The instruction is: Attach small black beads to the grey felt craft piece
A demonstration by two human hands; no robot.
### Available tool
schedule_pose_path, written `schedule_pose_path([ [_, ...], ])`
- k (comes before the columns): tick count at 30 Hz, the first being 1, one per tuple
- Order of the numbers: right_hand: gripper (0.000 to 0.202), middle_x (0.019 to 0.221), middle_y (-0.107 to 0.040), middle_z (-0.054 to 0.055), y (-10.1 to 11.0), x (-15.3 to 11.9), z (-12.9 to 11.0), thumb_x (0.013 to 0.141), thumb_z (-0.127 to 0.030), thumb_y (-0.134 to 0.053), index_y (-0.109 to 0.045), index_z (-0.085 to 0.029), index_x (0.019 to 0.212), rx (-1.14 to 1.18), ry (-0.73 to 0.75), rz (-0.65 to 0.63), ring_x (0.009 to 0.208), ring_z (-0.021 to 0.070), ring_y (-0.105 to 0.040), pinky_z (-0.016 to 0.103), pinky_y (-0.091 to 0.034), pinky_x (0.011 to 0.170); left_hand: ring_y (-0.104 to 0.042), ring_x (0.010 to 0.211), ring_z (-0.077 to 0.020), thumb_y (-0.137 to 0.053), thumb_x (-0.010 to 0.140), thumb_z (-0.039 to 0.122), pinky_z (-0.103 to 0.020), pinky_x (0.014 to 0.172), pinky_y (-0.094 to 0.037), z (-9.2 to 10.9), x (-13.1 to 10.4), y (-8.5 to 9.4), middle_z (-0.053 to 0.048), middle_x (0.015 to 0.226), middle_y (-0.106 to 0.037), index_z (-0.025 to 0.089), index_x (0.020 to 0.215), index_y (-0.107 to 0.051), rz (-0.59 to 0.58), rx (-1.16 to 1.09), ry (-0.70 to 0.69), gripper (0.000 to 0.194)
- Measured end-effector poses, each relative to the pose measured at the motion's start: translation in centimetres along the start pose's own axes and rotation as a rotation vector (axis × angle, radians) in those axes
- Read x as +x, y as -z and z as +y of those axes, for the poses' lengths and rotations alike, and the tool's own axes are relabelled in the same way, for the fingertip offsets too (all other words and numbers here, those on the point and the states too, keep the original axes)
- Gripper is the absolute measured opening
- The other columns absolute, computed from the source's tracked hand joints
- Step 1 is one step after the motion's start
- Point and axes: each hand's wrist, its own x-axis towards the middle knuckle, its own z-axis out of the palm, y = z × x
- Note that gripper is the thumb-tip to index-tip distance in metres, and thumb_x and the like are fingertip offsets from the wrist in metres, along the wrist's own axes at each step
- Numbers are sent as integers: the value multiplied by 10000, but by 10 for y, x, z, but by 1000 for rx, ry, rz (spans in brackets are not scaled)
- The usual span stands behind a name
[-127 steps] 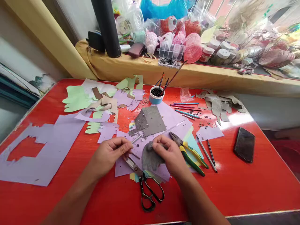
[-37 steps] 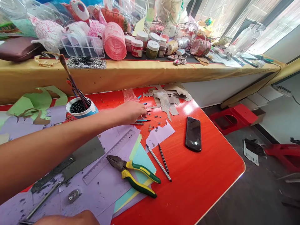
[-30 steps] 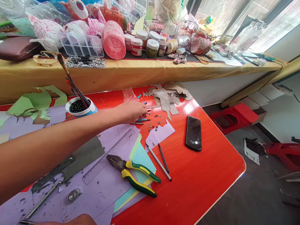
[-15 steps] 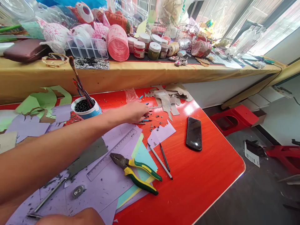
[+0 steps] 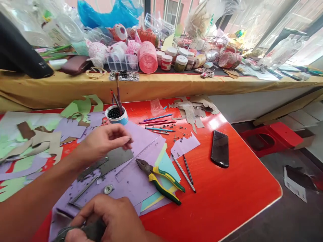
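My left hand [image 5: 108,138] is raised over the purple sheets [image 5: 126,191], its thumb and fingertips pinched on something small and dark that I cannot make out. At the bottom left my right hand [image 5: 111,215] grips a dark grey piece [image 5: 94,230]. Between the hands lie a grey sheet [image 5: 117,161], a metal rod [image 5: 85,190] and a round metal disc [image 5: 108,189]. Right of them are a clear ruler [image 5: 136,159] and pliers [image 5: 161,181] with green and yellow handles. Behind my left hand stands a white cup [image 5: 123,118] holding brushes.
Pens [image 5: 160,129], small dark rings and grey cut-outs [image 5: 188,112] lie at the back of the red table [image 5: 227,198]. A black phone [image 5: 219,149] is at the right. Paint jars [image 5: 181,63] line the ledge. Paper scraps [image 5: 50,139] cover the left side.
My left hand has drawn back from the pens and small rings toward the grey sheet. More of my right hand and the dark grey piece shows. The view has shifted left.
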Motion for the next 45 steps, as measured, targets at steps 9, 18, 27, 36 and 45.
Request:
schedule_pose_path([
  [9, 93, 617, -494, -59, 6, 9, 7, 896, -285, -648, -642, -203, 853, 1, 233, 43, 546, 111, -415, 213, -312, 498, -687, 654, -141, -992, 659, 395, -214, 619, -575, -53, -153, 36, -9, 800, -735, 178, 739, -704, 392, -479, 252, 370],
  [18, 262, 657, -474, -48, 5, 29, 19, 931, -463, -635, -576, -216, 866, 22, 215, 130, 533, 125, -411, 223, -358, 459, -710, 654, -143, -996, 674, 362, -212, 629, -570, -61, -172, 34, -3, 769, -746, 204, 879, -784, 394, -628, 140, 335],
  [27, 274, 668, -492, -31, 1, 28, 18, 928, -457, -649, -589, -207, 834, -74, 249, 160, 577, 129, -394, 225, -334, 486, -735, 718, -134, -1031, 595, 318, -179, 710, -612, -68, -173, 25, -53, 780, -795, 157, 846, -858, 391, -867, 229, 344],
  [36, 256, 710, -554, -12, 1, 30, 19, 944, -427, -633, -609, -200, 826, -137, 271, 161, 631, 147, -460, 249, -377, 570, -734, 635, -116, -1046, 608, 266, -155, 586, -607, -67, -177, 24, -28, 761, -775, 162, 848, -818, 288, -1064, 297, 347],
  [45, 245, 711, -537, -13, 0, 30, 16, 942, -422, -605, -597, -207, 823, -175, 243, 136, 637, 155, -447, 265, -351, 574, -744, 632, -110, -996, 706, 229, -141, 580, -598, -63, -176, 24, -23, 771, -789, 165, 912, -777, 237, -1084, 254, 307],
])
